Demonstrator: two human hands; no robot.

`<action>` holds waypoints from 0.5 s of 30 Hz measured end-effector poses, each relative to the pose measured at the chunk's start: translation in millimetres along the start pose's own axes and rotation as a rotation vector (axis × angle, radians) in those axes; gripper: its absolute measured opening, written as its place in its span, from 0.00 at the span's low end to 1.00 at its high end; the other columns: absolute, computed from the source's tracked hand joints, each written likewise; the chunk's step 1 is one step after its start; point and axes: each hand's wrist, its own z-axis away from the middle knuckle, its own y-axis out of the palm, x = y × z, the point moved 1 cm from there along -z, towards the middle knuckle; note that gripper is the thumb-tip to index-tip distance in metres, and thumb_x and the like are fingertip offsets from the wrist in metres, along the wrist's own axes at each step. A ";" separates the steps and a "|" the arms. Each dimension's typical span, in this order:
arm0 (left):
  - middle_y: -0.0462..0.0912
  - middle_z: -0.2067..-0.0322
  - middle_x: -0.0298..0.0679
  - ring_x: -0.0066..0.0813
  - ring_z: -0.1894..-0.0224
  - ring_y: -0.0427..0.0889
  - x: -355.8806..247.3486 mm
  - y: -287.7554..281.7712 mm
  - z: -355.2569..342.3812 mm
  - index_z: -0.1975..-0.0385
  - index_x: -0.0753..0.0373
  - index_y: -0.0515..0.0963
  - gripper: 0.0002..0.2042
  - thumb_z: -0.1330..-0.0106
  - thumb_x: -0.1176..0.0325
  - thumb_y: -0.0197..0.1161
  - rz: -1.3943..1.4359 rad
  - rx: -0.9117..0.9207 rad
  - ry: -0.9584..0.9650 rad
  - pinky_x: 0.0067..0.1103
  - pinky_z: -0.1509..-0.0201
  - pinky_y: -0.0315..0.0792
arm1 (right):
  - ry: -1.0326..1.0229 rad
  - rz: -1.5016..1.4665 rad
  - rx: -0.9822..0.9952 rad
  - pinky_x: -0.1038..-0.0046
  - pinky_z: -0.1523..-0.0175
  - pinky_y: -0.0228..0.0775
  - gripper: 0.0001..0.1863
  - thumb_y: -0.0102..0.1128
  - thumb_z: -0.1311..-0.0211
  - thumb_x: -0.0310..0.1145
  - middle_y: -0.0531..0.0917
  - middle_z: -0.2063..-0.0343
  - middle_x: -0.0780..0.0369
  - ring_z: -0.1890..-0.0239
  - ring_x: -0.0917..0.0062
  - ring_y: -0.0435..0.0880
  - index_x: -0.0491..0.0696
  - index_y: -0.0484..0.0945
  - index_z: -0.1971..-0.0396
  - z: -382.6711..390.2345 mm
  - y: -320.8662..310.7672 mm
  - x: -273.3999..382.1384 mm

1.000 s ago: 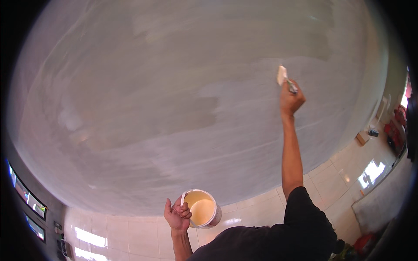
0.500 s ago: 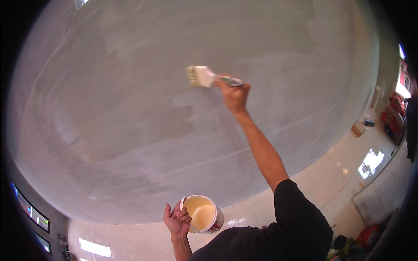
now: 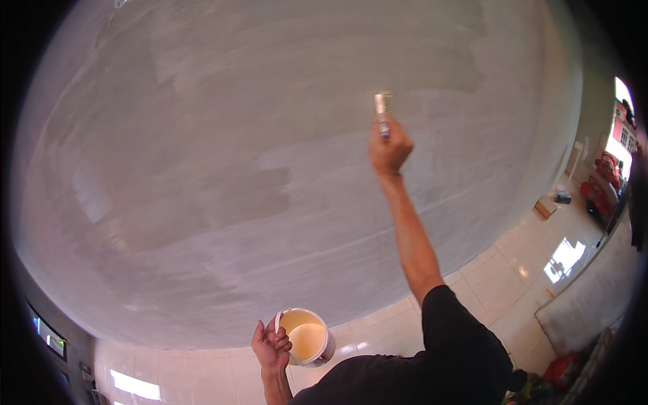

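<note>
My right hand [image 3: 390, 150] is closed round the handle of a paintbrush [image 3: 383, 104], arm stretched out toward the wall. The brush points upward, its pale bristles at the surface; whether they touch it I cannot tell. Low in the view, my left hand [image 3: 273, 345] grips the handle of a white bucket [image 3: 329, 347]. A pale yellowish liquid [image 3: 306, 339] lies inside it. The grey wall [image 3: 223, 155] fills most of the view, with darker and lighter patches across it.
Shiny cream floor tiles [image 3: 196, 374] run along the wall's foot. To the right are a small cardboard box [image 3: 544, 208], red items [image 3: 597, 196] and a grey slab-like surface [image 3: 574, 307]. A window [image 3: 47, 334] shows at the lower left.
My right hand has moved right, and the brush has turned from pointing left to pointing up. The left hand still holds the bucket, slightly shifted left in the view.
</note>
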 end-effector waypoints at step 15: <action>0.59 0.81 0.25 0.13 0.84 0.52 4.5 -7.1 -0.4 0.41 0.69 0.73 0.32 0.25 0.43 0.42 -0.009 -0.026 -0.010 0.13 0.79 0.49 | 0.109 -0.985 0.550 0.68 0.75 0.71 0.07 0.65 0.44 0.25 0.80 0.79 0.57 0.79 0.64 0.81 0.44 0.84 0.64 150.1 104.4 368.7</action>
